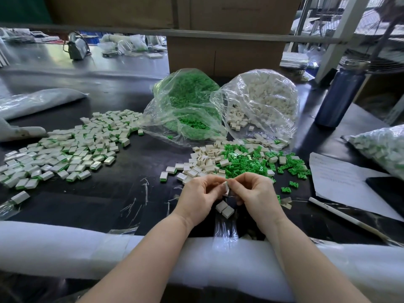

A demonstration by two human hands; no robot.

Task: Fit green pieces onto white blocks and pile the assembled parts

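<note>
Near bench edge: left hand (197, 193) and right hand (253, 191) are both pinching one white block (226, 186).
Handling: seeming light, rigid, small; edges are offering the surest grip.
Assembled pile (65, 149): lying well left.

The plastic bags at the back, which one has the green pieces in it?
The left bag, beside the cardboard box. It is full of green pieces, while the right bag next to it holds only white blocks.
</note>
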